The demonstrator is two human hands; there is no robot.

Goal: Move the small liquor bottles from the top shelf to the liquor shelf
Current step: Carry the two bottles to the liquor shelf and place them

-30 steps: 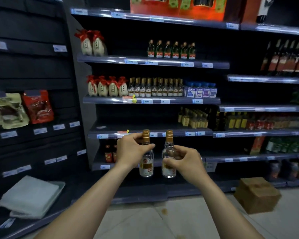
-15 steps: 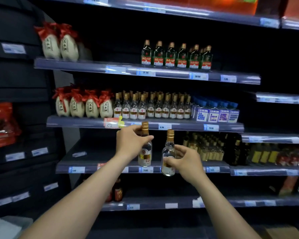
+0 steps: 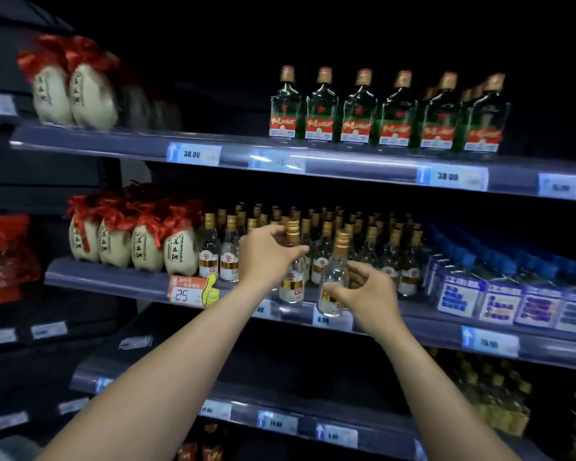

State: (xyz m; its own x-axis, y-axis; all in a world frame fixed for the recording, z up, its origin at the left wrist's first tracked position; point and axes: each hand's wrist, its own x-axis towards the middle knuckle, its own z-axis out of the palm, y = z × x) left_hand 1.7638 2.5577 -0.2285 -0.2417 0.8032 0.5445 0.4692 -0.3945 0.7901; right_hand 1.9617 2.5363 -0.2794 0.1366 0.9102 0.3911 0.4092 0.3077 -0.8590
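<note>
My left hand (image 3: pixel 266 256) grips a small clear liquor bottle (image 3: pixel 292 284) with a gold cap and a red-gold label by its neck and shoulder. My right hand (image 3: pixel 368 294) holds a second small clear bottle (image 3: pixel 334 277) around its lower body. Both bottles hang upright, side by side, just in front of the middle shelf's edge (image 3: pixel 413 322). Behind them on that shelf stands a dense block of the same small gold-capped bottles (image 3: pixel 366 247).
White jars with red cloth tops (image 3: pixel 147 247) fill the middle shelf's left; blue-capped packs (image 3: pixel 499 294) fill its right. The shelf above carries green flat bottles (image 3: pixel 389 118) and more white jars (image 3: pixel 77 94). A "25" price tag with a thumbs-up (image 3: pixel 193 291) hangs left of my hands.
I have come closer to the shelves. Both hands with their bottles rose and moved forward, from below the middle shelf up to its front edge.
</note>
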